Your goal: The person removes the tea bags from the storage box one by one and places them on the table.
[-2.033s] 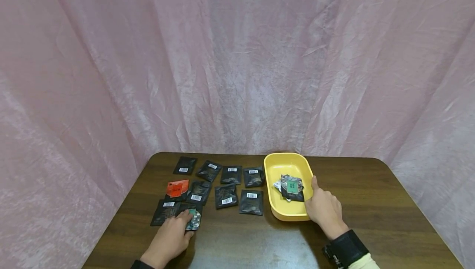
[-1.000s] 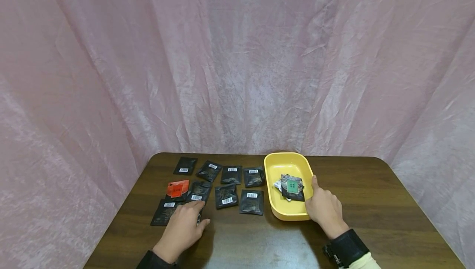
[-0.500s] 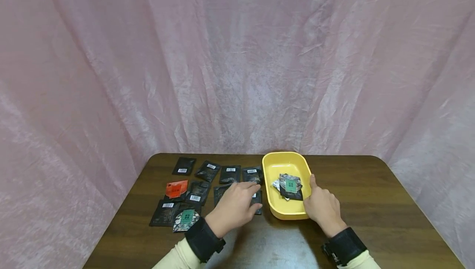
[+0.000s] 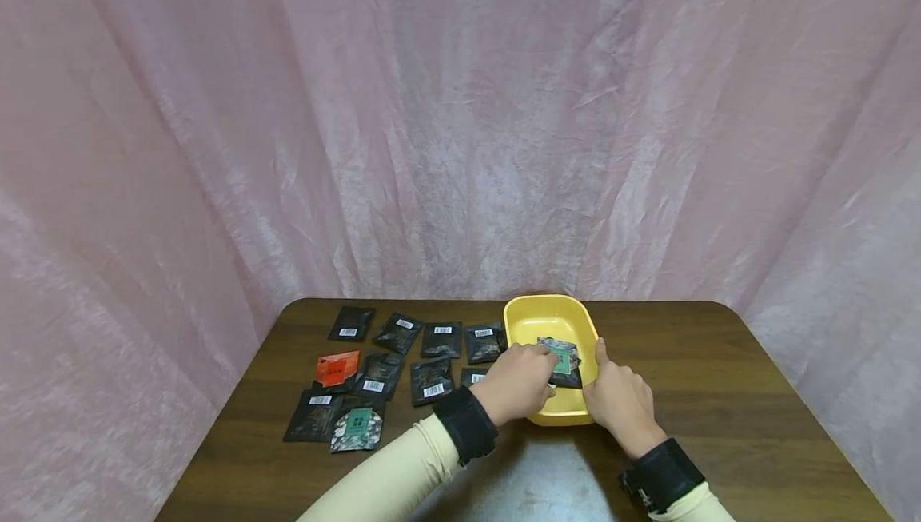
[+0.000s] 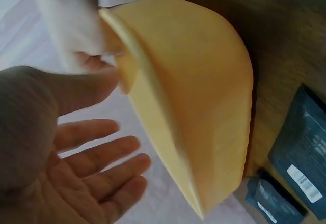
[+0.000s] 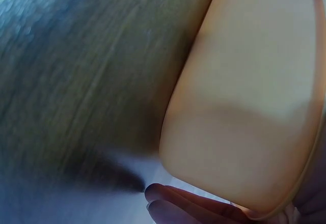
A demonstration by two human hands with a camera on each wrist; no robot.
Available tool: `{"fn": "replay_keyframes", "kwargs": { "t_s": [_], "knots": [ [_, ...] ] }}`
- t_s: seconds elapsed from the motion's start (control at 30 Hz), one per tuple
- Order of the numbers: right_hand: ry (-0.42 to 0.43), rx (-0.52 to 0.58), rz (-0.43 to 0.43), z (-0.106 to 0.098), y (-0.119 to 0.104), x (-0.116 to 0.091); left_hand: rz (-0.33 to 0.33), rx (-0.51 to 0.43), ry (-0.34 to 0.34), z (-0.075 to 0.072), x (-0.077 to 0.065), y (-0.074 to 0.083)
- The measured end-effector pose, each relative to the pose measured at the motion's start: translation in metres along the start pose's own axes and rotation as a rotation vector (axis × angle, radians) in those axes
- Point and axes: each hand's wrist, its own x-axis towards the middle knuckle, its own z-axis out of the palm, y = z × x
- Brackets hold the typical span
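Note:
My left hand (image 4: 520,382) reaches over the near left rim of a yellow plastic basin (image 4: 540,316). In the left wrist view its fingers are spread and hold nothing, with the thumb close to the rim. Inside the basin, a sachet with a green label (image 4: 563,356) lies on top of other sachets, partly hidden by the left fingers. My right hand (image 4: 624,406) grips the basin's right rim, thumb along the top and fingers outside. The right wrist view shows those fingers (image 6: 178,203) beside the basin's outer wall (image 6: 239,107).
Several black sachets with barcodes (image 4: 441,340) lie on the wooden table (image 4: 683,362), left of the basin. Among them are a red-labelled sachet (image 4: 336,368) and a green-labelled one (image 4: 356,428). A pink curtain (image 4: 460,146) hangs behind the table.
My left hand has left the green-labelled sachet on the table and moved right to the basin. That sachet now lies uncovered. My right hand has stayed at the rim.

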Motion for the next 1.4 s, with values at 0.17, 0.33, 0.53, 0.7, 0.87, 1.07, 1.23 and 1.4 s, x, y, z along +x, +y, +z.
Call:
{"fn": "replay_keyframes", "kwargs": {
  "t_s": [0.17, 0.33, 0.53, 0.7, 0.87, 1.07, 1.23, 1.4],
  "knots": [
    [0.011, -0.001, -0.004, 0.001, 0.001, 0.000, -0.018, 0.049, -0.100, 0.019, 0.019, 0.004],
    [0.021, -0.006, -0.007, 0.000, 0.001, 0.001, -0.054, 0.027, -0.165, 0.037, 0.036, -0.001],
    [0.021, -0.010, -0.012, 0.002, -0.001, 0.001, -0.107, 0.024, -0.209, 0.052, 0.047, -0.007],
    [0.029, -0.009, -0.019, 0.001, -0.001, 0.001, -0.077, 0.090, -0.147, 0.057, 0.048, -0.005],
    [0.031, -0.012, -0.013, 0.001, -0.001, -0.001, -0.045, 0.065, -0.055, 0.062, 0.048, -0.003],
    [0.006, -0.002, 0.004, -0.002, -0.001, -0.002, -0.071, 0.016, -0.016, 0.068, 0.050, -0.005],
    [0.006, -0.001, 0.004, -0.002, -0.001, -0.003, -0.113, -0.018, -0.027, 0.064, 0.048, -0.003],
    [0.003, 0.007, 0.002, -0.002, -0.002, -0.002, -0.147, -0.053, -0.040, 0.066, 0.049, -0.004]
  ]
}}
